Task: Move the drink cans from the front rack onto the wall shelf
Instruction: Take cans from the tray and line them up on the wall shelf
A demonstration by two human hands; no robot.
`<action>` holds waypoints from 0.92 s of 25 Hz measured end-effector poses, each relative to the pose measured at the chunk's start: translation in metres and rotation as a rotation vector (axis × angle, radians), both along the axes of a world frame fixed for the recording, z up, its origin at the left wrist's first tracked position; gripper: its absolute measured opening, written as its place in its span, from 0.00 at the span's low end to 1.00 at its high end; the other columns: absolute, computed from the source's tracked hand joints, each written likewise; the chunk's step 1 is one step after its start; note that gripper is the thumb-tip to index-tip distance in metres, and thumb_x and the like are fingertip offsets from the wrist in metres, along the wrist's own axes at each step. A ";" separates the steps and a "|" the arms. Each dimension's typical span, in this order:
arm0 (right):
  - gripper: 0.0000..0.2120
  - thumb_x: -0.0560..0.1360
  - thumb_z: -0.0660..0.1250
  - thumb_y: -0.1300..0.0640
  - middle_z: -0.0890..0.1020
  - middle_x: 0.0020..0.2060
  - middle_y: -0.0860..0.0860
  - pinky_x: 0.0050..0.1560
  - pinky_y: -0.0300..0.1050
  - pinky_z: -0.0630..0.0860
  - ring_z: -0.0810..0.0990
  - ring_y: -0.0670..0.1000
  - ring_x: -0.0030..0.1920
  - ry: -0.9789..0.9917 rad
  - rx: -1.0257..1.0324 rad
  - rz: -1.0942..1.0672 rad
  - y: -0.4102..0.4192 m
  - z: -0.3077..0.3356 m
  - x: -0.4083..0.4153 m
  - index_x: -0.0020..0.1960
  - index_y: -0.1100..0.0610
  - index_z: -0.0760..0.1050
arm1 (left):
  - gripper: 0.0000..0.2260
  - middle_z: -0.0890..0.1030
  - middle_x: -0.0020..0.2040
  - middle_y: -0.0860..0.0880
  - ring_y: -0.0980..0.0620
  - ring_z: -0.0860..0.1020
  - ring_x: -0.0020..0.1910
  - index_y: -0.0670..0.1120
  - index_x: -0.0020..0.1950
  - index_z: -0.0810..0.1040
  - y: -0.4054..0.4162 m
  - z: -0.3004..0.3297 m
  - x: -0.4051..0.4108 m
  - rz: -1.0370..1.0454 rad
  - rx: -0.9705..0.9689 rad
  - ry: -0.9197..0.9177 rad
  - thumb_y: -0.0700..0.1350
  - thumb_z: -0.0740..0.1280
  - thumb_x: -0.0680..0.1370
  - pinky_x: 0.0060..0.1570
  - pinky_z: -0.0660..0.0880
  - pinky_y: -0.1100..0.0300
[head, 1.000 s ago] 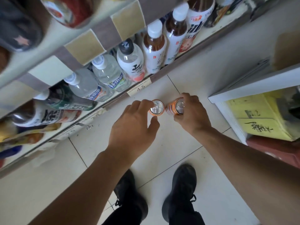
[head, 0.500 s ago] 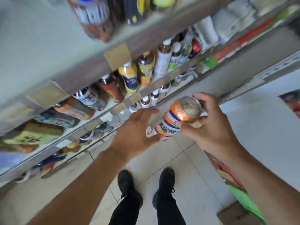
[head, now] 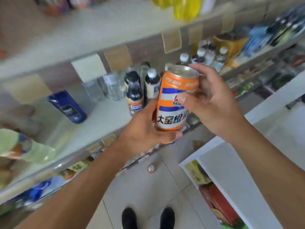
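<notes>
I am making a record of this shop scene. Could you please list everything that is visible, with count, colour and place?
orange can: one clearly seen, orange with blue and white bands, held upright between both hands.
blue can: one, dark blue, on the wall shelf, left.
dark bottles: two near, more behind, on that shelf behind the orange can.
clear bottles: several, blurred, between them and the blue can.
small round thing: one, silver-topped, on the floor.
white rack: one, right.
shoes: two, black, bottom.
left hand: grips the orange can low.
right hand: grips it high.
</notes>
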State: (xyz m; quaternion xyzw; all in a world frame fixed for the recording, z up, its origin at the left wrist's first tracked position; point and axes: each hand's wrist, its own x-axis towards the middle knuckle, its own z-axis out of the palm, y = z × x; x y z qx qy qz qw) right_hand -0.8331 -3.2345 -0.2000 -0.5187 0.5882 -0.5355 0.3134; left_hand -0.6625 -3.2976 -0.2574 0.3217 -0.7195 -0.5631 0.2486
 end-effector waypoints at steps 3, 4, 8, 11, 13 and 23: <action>0.29 0.69 0.73 0.49 0.80 0.61 0.46 0.56 0.41 0.75 0.80 0.46 0.60 -0.049 -0.117 0.067 -0.013 0.047 0.021 0.67 0.49 0.67 | 0.29 0.84 0.49 0.56 0.60 0.82 0.47 0.51 0.60 0.74 -0.001 0.058 0.017 0.101 -0.074 0.086 0.42 0.82 0.64 0.45 0.77 0.67; 0.29 0.69 0.73 0.50 0.80 0.61 0.46 0.57 0.42 0.76 0.79 0.46 0.61 -0.053 -0.125 0.093 -0.015 0.057 0.029 0.67 0.49 0.67 | 0.29 0.84 0.49 0.55 0.58 0.82 0.47 0.50 0.61 0.74 -0.003 0.075 0.023 0.137 -0.091 0.118 0.44 0.81 0.64 0.45 0.77 0.66; 0.34 0.69 0.74 0.46 0.79 0.63 0.46 0.59 0.51 0.78 0.78 0.48 0.64 -0.011 -0.078 0.164 -0.025 0.085 0.062 0.71 0.49 0.65 | 0.29 0.84 0.51 0.55 0.57 0.82 0.49 0.51 0.62 0.73 -0.017 0.132 0.049 0.248 -0.209 0.193 0.46 0.79 0.63 0.45 0.80 0.58; 0.31 0.68 0.76 0.47 0.82 0.58 0.44 0.54 0.46 0.80 0.81 0.44 0.59 -0.017 -0.079 0.146 -0.035 0.106 0.090 0.67 0.49 0.69 | 0.29 0.84 0.49 0.56 0.58 0.82 0.48 0.53 0.62 0.73 -0.027 0.158 0.070 0.294 -0.269 0.199 0.44 0.79 0.64 0.41 0.81 0.55; 0.29 0.66 0.77 0.46 0.83 0.54 0.42 0.53 0.47 0.81 0.82 0.42 0.54 0.033 -0.068 0.116 -0.045 0.116 0.107 0.64 0.47 0.71 | 0.28 0.84 0.49 0.55 0.57 0.83 0.47 0.53 0.63 0.73 -0.034 0.165 0.082 0.323 -0.316 0.176 0.43 0.79 0.66 0.42 0.82 0.53; 0.21 0.66 0.79 0.51 0.82 0.44 0.38 0.37 0.26 0.73 0.79 0.30 0.43 0.196 -0.076 -0.004 -0.121 0.135 0.139 0.55 0.47 0.74 | 0.33 0.78 0.58 0.65 0.68 0.76 0.56 0.57 0.69 0.65 -0.081 0.171 0.118 0.429 -0.394 -0.016 0.53 0.77 0.69 0.49 0.74 0.72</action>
